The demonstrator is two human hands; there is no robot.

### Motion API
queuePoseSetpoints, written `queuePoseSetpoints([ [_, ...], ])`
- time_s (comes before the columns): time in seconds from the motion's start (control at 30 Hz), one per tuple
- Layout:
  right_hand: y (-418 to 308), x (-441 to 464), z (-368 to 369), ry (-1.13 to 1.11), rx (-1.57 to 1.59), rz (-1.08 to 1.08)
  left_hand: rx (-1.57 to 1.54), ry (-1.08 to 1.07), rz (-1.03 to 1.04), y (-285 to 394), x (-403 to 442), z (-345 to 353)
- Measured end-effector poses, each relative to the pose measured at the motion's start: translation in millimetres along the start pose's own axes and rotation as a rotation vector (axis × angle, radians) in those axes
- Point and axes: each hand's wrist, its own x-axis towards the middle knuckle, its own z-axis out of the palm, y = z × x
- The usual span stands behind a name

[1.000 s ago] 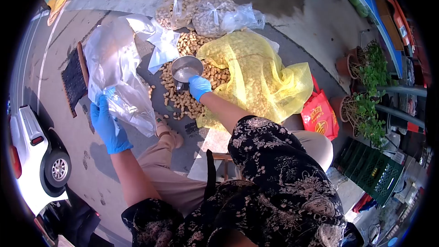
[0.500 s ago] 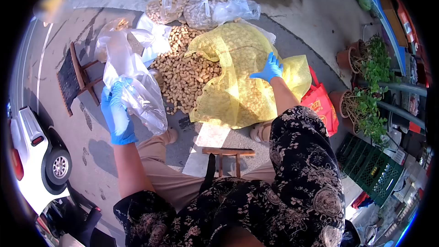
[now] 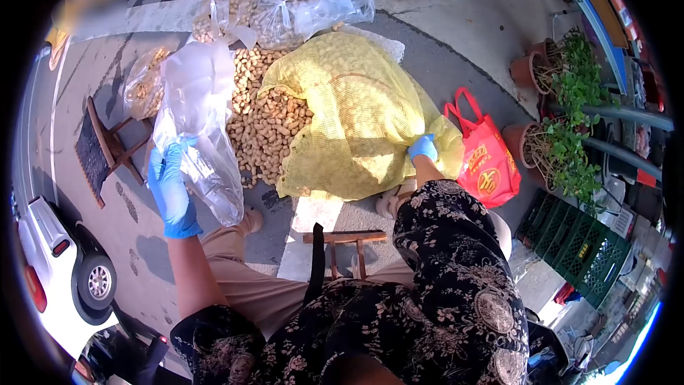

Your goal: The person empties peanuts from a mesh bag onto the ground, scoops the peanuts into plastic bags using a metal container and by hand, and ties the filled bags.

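Note:
My left hand point(image 3: 173, 192), in a blue glove, is closed on a clear plastic bag point(image 3: 198, 93) that hangs loose and looks unfilled. To the right lies a heap of unshelled peanuts point(image 3: 267, 132), spilling from the mouth of a yellow mesh sack point(image 3: 342, 114). The sack lies on its side, with more peanuts showing through the mesh. My right hand point(image 3: 423, 147), gloved in blue too, grips the sack's mesh near its right end, fingers curled in and partly hidden.
Tied bags of peanuts point(image 3: 285, 18) stand behind the heap. Another peanut bag point(image 3: 146, 85) and a small stool point(image 3: 110, 139) are at left. A red tote bag point(image 3: 488, 164), potted plants point(image 3: 570, 85) and a green crate point(image 3: 577, 242) line the right. A white car point(image 3: 50, 264) is lower left.
My right hand has gone from lying spread on the sack to gripping its mesh lower down. The plastic bag stays in my left hand. The view has shifted, showing more of the red tote.

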Motion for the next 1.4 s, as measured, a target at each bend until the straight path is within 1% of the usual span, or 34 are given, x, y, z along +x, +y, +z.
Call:
queuePoseSetpoints([
  [0.07,-10,-1,-8,0.054,0.071,0.015,0.015,0.011,0.007,8,-5,2],
  [0.13,-38,-39,-43,0.134,0.124,-0.017,0.007,0.004,0.001,2,-4,-5],
  [0.17,-46,-35,-39,0.268,0.081,-0.121,-0.001,0.005,0.001,-1,-3,-8],
  [0.27,-78,-25,-25,0.457,0.122,-0.351,-0.029,-0.031,0.029,-2,-2,-17],
  [0.3,-83,-12,-7,0.506,0.377,-0.435,-0.049,-0.031,0.023,-8,0,-22],
  [0.4,-128,-52,-19,-0.057,1.286,-0.495,-0.12,0.017,0.05,-19,-2,-27],
  [0.5,-154,-128,-68,-0.194,1.242,-0.46,-0.186,0.017,0.029,-10,-9,-30],
  [0.53,-155,-131,-68,-0.208,1.298,-0.462,-0.196,0.012,0.031,-9,-9,-35],
  [0.6,-155,-138,-70,-0.236,1.403,-0.468,-0.224,0.069,0.045,-14,-9,-46],
  [0.67,-157,-151,-78,-0.212,1.39,-0.572,-0.259,0.117,0.056,-11,-12,-57],
  [0.73,-163,-201,-105,-0.175,1.376,-0.67,-0.301,0.107,0.091,-5,-16,-68],
  [0.77,-166,-206,-109,-0.221,1.385,-0.724,-0.327,0.11,0.109,-3,-17,-73],
  [0.87,-183,-241,-127,-0.25,1.498,-0.771,-0.421,0.168,0.137,-5,-14,-87],
  [0.9,-190,-242,-131,-0.337,1.485,-0.841,-0.441,0.193,0.132,-10,-9,-93],
  [0.97,-212,-280,-140,-0.358,1.545,-0.899,-0.474,0.235,0.123,-4,-10,-102],
  [1.0,-223,-306,-145,-0.375,1.576,-0.924,-0.431,0.222,0.095,-5,-10,-105],
  [1.07,-240,-354,-157,-0.469,1.648,-1.072,-0.334,0.197,0.042,-15,-2,-109],
  [1.1,-243,-383,-166,-0.495,1.633,-1.155,-0.242,0.198,0.094,-17,-2,-101],
  [1.13,-247,-395,-173,-0.556,1.58,-1.188,-0.072,0.131,0.102,-16,-1,-93],
  [1.17,-250,-401,-179,-0.613,1.526,-1.215,0.153,0.046,0.057,-19,-7,-77],
  [1.2,-252,-403,-181,-0.669,1.47,-1.241,0.163,-0.097,0.248,-2,-28,-61],
  [1.23,-256,-398,-183,-0.673,1.409,-1.242,0.269,-0.214,0.394,-16,-29,-39],
  [1.27,-256,-398,-180,-0.627,1.355,-1.256,0.367,-0.288,0.426,-24,-31,-17],
  [1.3,-253,-399,-171,-0.583,1.301,-1.266,0.382,-0.407,0.308,-3,-45,-5],
  [1.33,-250,-397,-160,-0.543,1.246,-1.276,0.485,-0.401,0.236,4,-51,12],
  [1.37,-246,-389,-144,-0.455,1.202,-1.263,0.584,-0.478,0.123,3,-48,24],
  [1.4,-233,-398,-142,-0.41,1.166,-1.208,0.401,-0.359,0.191,-17,-48,42],
])
